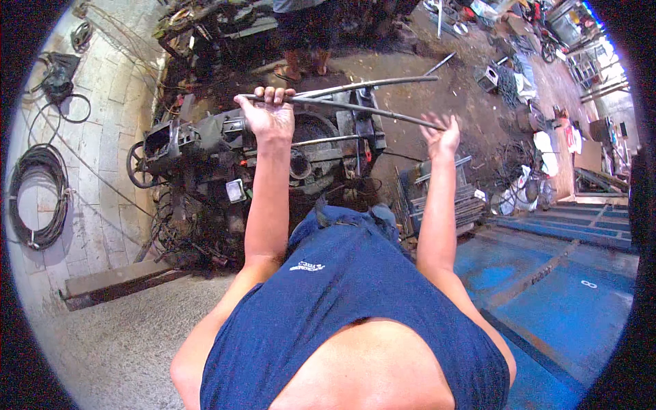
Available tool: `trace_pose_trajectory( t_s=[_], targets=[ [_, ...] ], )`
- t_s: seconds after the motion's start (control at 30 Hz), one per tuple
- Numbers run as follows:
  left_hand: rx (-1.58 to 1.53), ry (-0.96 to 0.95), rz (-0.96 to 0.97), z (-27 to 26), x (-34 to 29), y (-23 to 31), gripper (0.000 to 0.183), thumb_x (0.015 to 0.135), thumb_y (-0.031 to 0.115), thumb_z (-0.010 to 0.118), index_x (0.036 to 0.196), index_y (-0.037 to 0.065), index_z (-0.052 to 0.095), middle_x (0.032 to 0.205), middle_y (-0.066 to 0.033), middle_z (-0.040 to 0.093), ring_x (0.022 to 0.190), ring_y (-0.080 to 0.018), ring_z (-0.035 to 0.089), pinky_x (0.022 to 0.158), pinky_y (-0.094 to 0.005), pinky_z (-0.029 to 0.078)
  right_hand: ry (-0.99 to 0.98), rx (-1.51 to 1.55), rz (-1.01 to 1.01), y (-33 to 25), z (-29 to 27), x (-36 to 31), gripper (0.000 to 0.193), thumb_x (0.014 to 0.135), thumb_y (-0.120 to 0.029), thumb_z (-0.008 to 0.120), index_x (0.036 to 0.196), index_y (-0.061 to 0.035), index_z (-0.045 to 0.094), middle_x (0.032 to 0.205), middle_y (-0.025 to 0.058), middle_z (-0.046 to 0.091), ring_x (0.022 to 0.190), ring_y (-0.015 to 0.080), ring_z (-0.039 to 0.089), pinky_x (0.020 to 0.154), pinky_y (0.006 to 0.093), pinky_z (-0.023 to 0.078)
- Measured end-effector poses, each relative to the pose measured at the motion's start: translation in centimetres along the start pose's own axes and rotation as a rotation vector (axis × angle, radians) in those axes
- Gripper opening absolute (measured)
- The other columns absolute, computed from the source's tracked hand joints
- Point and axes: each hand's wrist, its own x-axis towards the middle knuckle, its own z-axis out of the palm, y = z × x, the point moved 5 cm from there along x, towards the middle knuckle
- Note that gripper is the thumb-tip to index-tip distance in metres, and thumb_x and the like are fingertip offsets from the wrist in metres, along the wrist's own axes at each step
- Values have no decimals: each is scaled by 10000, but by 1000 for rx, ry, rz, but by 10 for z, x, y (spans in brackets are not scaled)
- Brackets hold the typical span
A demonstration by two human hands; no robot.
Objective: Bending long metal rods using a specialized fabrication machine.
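Note:
My left hand point(271, 121) is closed around two long thin metal rods, its fingers curled over them near their left ends. One dark rod point(369, 109) slants down to the right. The other, a greyish rod point(383, 83), rises slightly to the right, so the two spread in a narrow V. My right hand point(441, 138) is at the far end of the lower rod, fingers apart and slightly blurred; the rod's tip meets it near the palm. Below the rods stands a dark, greasy machine point(219, 140) with a handwheel point(140, 165) on its left.
Another person's feet point(290, 71) are beyond the machine. A stack of metal bars point(454, 208) lies by my right forearm, and a blue metal panel point(533, 266) is at the lower right. Coiled cable point(39, 197) hangs on the left wall. Scrap clutters the far right.

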Motion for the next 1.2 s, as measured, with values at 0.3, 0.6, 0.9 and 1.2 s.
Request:
trace_pose_trajectory(
  t_s=[0.3,0.6,0.9,1.2],
  targets=[
    [216,166,-61,-42,-10,-84,568,954,607,242,736,106,398,625,-12,332,581,-176,320,692,-387,357,-1040,-1787,-224,4,15,-22,436,907,-406,532,988,10,640,909,147,674,869,247,627,772,380,474],
    [638,282,41,-48,-35,-185,442,997,471,338,767,113,455,671,-31,465,666,-195,479,686,-365,443,-1045,-1330,-61,-4,-71,43,440,884,-395,584,865,40,645,680,120,604,651,160,539,605,336,428],
    [2591,-84,-469,-115,-83,-188,552,846,447,594,1115,-34,607,1151,-228,597,1104,-362,558,947,-417,437,-888,-1582,-193,-31,-133,162,448,850,-472,586,922,-45,702,689,216,629,668,333,647,629,409,486],
    [2829,-443,384,-27,10,-173,518,859,250,636,1287,10,471,1273,-200,503,1205,-348,456,1030,-421,347,-807,-1722,-189,-22,-150,237,504,814,-516,613,943,-37,704,712,206,645,738,368,646,699,429,503]
  ],
)
